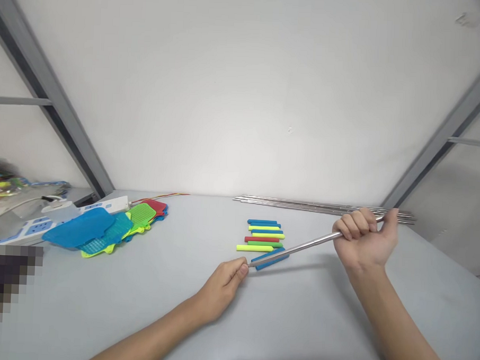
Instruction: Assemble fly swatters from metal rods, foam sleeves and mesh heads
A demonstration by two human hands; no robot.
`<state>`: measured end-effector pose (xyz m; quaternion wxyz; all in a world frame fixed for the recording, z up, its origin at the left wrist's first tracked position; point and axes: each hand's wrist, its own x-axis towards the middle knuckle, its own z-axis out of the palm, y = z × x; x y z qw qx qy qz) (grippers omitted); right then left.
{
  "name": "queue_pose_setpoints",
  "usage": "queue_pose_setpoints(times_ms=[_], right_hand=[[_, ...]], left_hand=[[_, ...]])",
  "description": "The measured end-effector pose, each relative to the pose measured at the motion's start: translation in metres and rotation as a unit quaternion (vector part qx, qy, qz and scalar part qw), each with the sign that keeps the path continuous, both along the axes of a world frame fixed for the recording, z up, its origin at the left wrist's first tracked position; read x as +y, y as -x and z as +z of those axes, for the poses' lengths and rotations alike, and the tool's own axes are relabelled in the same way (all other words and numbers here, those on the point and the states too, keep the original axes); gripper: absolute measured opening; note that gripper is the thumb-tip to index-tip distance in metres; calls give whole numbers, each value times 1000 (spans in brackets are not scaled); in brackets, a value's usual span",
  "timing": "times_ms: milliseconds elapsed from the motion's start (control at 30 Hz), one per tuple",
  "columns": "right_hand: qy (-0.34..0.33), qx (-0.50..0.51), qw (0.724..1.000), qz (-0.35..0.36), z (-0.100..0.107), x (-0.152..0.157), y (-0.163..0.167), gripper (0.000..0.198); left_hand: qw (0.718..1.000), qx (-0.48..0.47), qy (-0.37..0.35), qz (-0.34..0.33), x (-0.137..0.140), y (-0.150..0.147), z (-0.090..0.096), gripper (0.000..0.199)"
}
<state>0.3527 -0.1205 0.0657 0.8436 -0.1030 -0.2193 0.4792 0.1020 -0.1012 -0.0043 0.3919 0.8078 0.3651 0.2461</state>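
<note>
A shiny metal rod (309, 243) slants up to the right above the table, held at both ends. My left hand (224, 286) is closed around its lower left end, with the thumb on top. Higher and to the right, my right hand (365, 241) has its fingers wrapped over the upper part, palm side showing and thumb raised. Behind the rod lie several coloured plastic handles (263, 239) in a loose row, in blue, yellow, red and green. Two blue handles (266, 262) are partly covered by the rod.
Several thin metal rods (290, 204) lie along the wall at the back right. Overlapping fly swatter heads (81, 227) in blue, green and red lie at the left beside white power strips (37, 227). Grey frame posts (64, 98) flank the grey table (169, 347).
</note>
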Motion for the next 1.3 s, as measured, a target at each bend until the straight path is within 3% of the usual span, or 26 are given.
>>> queue_pose_setpoints(times_ms=[100,200,333,467,600,767,1000,1300], right_hand=[[20,4,997,-70,3,0,7,42],[51,29,991,-119,3,1,11,40],[113,77,986,-92,0,4,13,36],[169,124,976,-54,-3,7,17,36],[197,147,969,-30,-4,7,23,39],[190,125,973,-23,-5,3,28,43],[79,53,995,-4,1,-11,42,47],[59,14,998,20,-10,-10,55,48]], left_hand=[[999,-16,-3,45,2,-3,2,36],[998,2,-37,45,2,-6,10,34],[990,77,-118,26,3,-7,13,25],[950,190,-242,48,3,-7,3,27],[920,230,-305,93,-1,-9,-4,27],[926,258,-260,93,-7,-13,-5,28],[957,212,-190,54,-12,-12,-7,27],[975,171,-137,30,-9,-12,-6,29]])
